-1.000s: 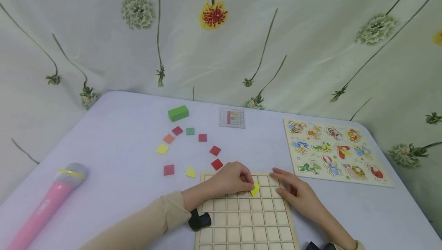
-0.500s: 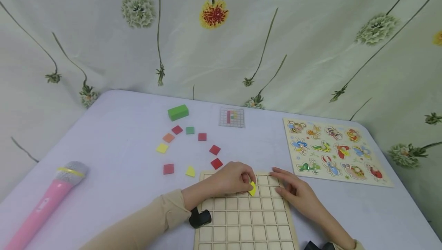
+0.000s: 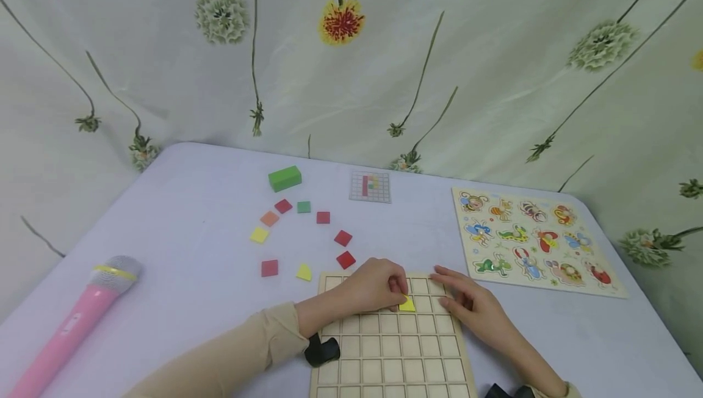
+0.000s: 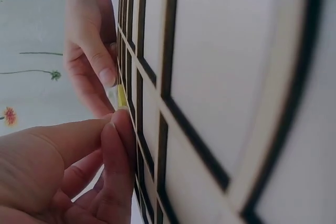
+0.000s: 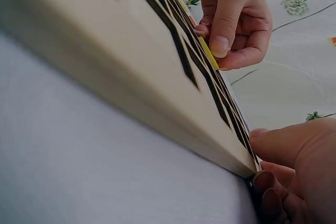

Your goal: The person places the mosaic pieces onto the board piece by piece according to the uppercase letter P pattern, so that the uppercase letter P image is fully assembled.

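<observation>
Between the thumb and fingers of my left hand [image 3: 373, 285] is a small yellow tile [image 3: 407, 304], pinched at a cell in the far part of the wooden grid board [image 3: 379, 349]. My fingers hide part of it. In the right wrist view the tile [image 5: 208, 53] lies low against the board, under the thumb. My right hand [image 3: 480, 312] rests at the board's far right corner, thumb on the right border, index finger stretched along the far edge. The right wrist view shows its other fingertips [image 5: 269, 195] by the corner's side.
Loose red tiles [image 3: 345, 259], an orange tile [image 3: 269, 219], a green tile [image 3: 304, 207] and yellow tiles [image 3: 304, 272] lie beyond the board. A green block [image 3: 285, 179] and pattern card [image 3: 370, 187] are farther back. A pink microphone [image 3: 82, 318] lies left, an insect puzzle [image 3: 533, 242] right.
The yellow tile has turned in my left fingers and now lies flatter, squarer to the grid cell. The right hand has stayed at the corner.
</observation>
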`<state>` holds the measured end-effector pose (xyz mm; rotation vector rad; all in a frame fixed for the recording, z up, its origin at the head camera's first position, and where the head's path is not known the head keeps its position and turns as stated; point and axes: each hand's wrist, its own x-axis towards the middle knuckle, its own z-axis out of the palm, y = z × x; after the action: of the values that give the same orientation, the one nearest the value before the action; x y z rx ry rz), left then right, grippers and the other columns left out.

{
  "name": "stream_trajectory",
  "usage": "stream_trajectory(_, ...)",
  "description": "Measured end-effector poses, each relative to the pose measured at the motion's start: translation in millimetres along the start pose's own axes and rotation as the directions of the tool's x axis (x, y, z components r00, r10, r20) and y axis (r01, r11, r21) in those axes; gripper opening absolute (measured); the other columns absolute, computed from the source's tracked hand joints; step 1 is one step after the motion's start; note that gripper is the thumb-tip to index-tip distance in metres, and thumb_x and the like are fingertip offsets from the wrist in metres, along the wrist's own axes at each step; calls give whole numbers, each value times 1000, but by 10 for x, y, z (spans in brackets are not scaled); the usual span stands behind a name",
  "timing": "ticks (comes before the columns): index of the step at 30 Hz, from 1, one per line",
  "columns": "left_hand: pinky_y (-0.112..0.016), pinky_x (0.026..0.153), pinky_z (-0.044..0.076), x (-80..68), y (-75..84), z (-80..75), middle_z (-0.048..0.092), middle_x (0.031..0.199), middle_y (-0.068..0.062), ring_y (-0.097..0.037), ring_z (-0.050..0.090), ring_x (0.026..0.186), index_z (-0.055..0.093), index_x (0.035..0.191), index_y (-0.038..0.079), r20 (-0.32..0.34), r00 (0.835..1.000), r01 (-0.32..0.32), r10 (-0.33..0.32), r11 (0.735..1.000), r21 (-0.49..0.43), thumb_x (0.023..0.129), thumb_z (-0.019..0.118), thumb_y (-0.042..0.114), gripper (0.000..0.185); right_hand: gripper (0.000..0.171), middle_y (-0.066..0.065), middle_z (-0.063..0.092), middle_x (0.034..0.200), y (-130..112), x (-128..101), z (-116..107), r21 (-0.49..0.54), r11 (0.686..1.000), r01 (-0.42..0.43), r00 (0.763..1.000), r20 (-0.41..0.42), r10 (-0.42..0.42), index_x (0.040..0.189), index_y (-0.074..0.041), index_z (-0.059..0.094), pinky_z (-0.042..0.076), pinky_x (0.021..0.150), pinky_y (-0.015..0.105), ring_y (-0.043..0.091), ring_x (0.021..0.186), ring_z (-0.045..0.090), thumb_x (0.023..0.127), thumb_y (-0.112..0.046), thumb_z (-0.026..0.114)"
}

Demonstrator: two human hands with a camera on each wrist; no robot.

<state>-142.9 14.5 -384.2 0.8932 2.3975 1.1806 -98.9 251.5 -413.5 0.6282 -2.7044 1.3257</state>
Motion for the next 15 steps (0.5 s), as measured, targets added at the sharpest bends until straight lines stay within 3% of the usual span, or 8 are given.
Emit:
stream_trajectory(5,-19,60,42,-15,15,-12,53,59,10,-3,50,59,68,76,14,6,1000,-28,28,993,114,80,74,9,9,37,9,50,134,17,1,6,0,1000,-5,1000,-2,5,123,-12,61,40,55,23,9,64,45,86,-9,67)
stream_trajectory(9,-19,59,41,-38,1,-11,52,61,11,-3,49,61,68,78,15,15,999,-40,38,988,151,79,74,9,9,37,10,50,134,33,-9,18,11,1000,-17,1000,0,17,123,-11,61,40,55,23,9,65,45,86,-8,67)
stream_trajectory(15,-21,62,44,-123,-82,-159,55,68,10,-6,52,63,70,90,13,-24,1000,-5,6,999,40,81,72,9,10,37,10,49,134,28,-8,20,16,1000,-24,1000,-2,24,122,-12,61,40,56,23,10,66,45,86,-8,67)
